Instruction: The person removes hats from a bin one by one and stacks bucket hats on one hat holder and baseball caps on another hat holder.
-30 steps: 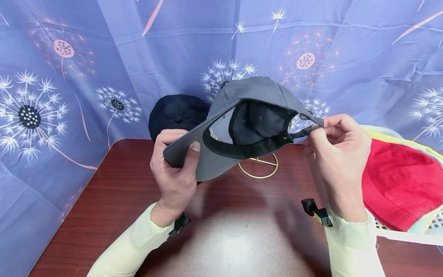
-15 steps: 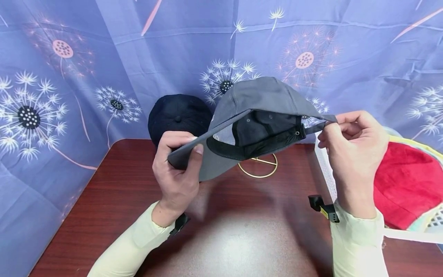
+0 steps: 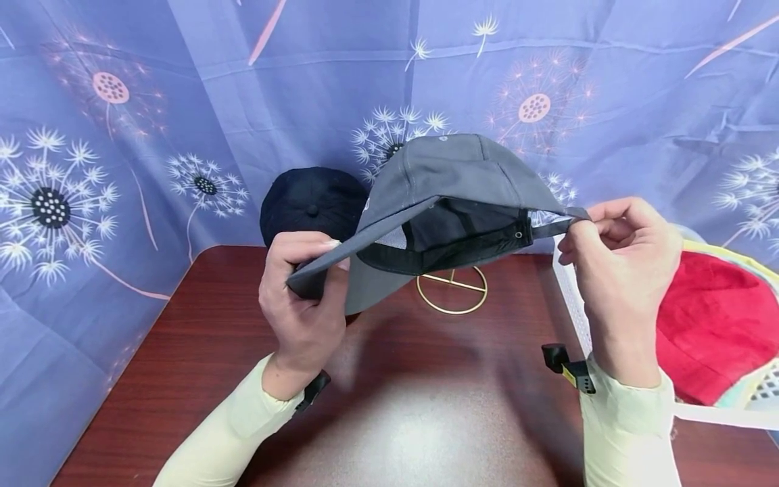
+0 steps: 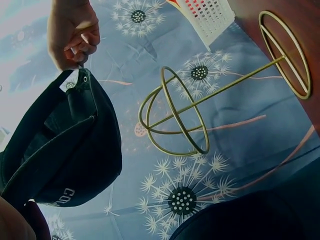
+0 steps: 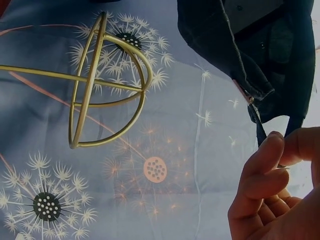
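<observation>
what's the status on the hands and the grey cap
Left hand grips brim; right hand pinches back strap. Grey cap held in the air. Nothing visible between cap and gold wire stand.

Matt cloth cap (image 3: 462,169), glossy wood-grain table (image 3: 420,406), smooth metal stand (image 5: 85,107).

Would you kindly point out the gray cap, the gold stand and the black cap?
Gray cap (image 3: 459,169), head view: side of the crown.
Gold stand (image 4: 230,85), left wrist view: its pole.
Black cap (image 3: 313,195), head view: its crown.
</observation>
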`<state>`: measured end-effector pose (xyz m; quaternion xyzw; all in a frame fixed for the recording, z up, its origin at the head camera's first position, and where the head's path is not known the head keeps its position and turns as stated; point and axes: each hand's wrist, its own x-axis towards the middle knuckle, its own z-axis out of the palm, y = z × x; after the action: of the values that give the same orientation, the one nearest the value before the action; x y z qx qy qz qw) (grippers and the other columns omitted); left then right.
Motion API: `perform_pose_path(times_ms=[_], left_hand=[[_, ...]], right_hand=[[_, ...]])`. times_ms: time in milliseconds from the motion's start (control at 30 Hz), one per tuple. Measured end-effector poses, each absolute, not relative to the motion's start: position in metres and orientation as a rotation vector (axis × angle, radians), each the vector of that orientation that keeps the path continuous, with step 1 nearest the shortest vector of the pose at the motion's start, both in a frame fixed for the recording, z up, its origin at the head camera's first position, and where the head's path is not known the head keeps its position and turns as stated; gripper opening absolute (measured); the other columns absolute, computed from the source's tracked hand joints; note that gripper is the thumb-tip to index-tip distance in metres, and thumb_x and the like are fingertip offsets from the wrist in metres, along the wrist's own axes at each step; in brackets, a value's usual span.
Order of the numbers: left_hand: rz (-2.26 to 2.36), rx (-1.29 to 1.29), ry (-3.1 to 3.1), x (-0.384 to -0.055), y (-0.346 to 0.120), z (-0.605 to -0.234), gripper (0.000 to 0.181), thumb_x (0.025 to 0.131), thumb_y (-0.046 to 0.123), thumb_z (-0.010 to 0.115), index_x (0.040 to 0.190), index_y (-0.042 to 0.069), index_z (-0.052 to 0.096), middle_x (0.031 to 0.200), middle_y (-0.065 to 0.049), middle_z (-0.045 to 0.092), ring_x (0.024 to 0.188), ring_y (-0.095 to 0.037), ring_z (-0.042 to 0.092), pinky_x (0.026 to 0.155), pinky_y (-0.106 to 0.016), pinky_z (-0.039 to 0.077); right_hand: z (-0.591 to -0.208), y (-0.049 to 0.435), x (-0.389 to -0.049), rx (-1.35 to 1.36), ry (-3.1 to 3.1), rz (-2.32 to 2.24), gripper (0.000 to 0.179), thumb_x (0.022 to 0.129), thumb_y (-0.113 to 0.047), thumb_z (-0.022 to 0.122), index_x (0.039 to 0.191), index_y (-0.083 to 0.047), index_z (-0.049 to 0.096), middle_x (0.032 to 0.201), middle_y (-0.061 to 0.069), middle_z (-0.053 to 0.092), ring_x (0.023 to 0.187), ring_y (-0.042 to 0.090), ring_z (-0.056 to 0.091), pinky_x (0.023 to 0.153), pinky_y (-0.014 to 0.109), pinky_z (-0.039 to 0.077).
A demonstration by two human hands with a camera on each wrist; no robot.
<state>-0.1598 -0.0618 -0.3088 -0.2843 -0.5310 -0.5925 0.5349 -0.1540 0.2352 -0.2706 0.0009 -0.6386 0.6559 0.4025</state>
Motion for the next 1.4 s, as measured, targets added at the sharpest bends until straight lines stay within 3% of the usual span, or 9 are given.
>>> perform_pose_path(times_ms=[367,633,833,967,1133,1400], left_hand=[[-1.310,-0.708,-1.222,-0.155,-0.059,-0.312,0.011,0.087,-0.001,0.074,0.089,-0.009,0.067,0.085,-0.022,0.068,0.081,-0.030,0.066,0.076,-0.033,0.053],[-1.127,-0.748,-1.230,-0.153,-0.063,-0.317,0.017,0.092,0.007,0.078,0.092,-0.005,0.066,0.087,-0.019,0.066,0.078,-0.030,0.066,0.077,-0.031,0.056],[-1.035,-0.797,-1.214,-0.152,-0.065,-0.316,0.011,0.092,0.002,0.076,0.094,-0.004,0.067,0.086,-0.020,0.065,0.076,-0.030,0.065,0.075,-0.032,0.057],[-0.998,-0.783,-1.210,-0.153,-0.066,-0.313,0.008,0.092,0.002,0.075,0.094,-0.003,0.069,0.086,-0.020,0.065,0.076,-0.031,0.065,0.074,-0.033,0.056],[-0.926,-0.766,-1.189,-0.156,-0.067,-0.311,0.006,0.093,0.002,0.075,0.092,-0.001,0.070,0.086,-0.017,0.065,0.074,-0.032,0.063,0.072,-0.035,0.055],[-0.680,-0.818,-1.159,-0.161,-0.068,-0.315,0.010,0.085,-0.004,0.078,0.094,0.001,0.075,0.087,-0.013,0.070,0.069,-0.031,0.063,0.066,-0.035,0.056]], right_hand=[[-0.278,0.232,-0.159,0.020,-1.630,1.743,0.007,0.088,0.008,0.067,0.082,0.004,0.065,0.056,0.013,0.061,0.040,0.018,0.055,0.045,0.023,0.049],[-0.277,0.229,-0.157,-0.038,-1.775,1.690,0.020,0.091,-0.006,0.079,0.081,0.003,0.066,0.054,0.010,0.061,0.039,0.015,0.054,0.042,0.021,0.043],[-0.278,0.229,-0.156,-0.033,-1.823,1.698,0.023,0.093,-0.012,0.080,0.082,0.004,0.067,0.055,0.010,0.063,0.040,0.016,0.056,0.042,0.022,0.042],[-0.277,0.225,-0.153,0.075,-1.782,1.811,0.026,0.096,-0.010,0.078,0.082,0.009,0.066,0.056,0.013,0.063,0.041,0.017,0.056,0.040,0.021,0.041],[-0.274,0.216,-0.141,0.305,-1.797,1.958,0.028,0.102,-0.008,0.070,0.087,0.015,0.066,0.060,0.015,0.064,0.045,0.019,0.057,0.045,0.023,0.049],[-0.275,0.190,-0.126,0.695,-1.898,2.132,0.030,0.112,-0.005,0.047,0.114,0.014,0.069,0.085,0.022,0.073,0.066,0.028,0.073,0.054,0.030,0.056]])
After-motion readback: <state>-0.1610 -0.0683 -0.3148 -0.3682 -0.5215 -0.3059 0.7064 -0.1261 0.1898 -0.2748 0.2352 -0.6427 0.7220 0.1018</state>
